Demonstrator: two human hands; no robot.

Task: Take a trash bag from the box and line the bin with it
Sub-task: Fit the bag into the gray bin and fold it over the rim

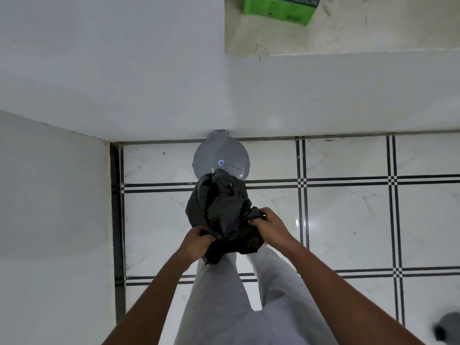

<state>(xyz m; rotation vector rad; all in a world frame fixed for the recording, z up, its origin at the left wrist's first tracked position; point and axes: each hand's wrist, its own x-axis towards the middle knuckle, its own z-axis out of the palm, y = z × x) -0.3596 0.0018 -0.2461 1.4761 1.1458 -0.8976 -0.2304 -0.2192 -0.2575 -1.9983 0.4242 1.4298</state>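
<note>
A black trash bag (221, 207), crumpled and partly spread, hangs between my two hands above the floor. My left hand (198, 242) grips its lower left edge. My right hand (270, 222) grips its right edge. Behind the bag stands a grey round bin (220, 158) against the white wall, its lid showing a small blue badge; the bag covers the bin's near part. A green box (278, 8) sits on a ledge at the top right, cut off by the frame.
White walls (74, 95) close in at the back and left. The floor (348, 220) is white marble tile with black stripes. My grey-trousered legs (236, 295) stand below the bag. A dark blurred object (448, 327) lies at the bottom right corner.
</note>
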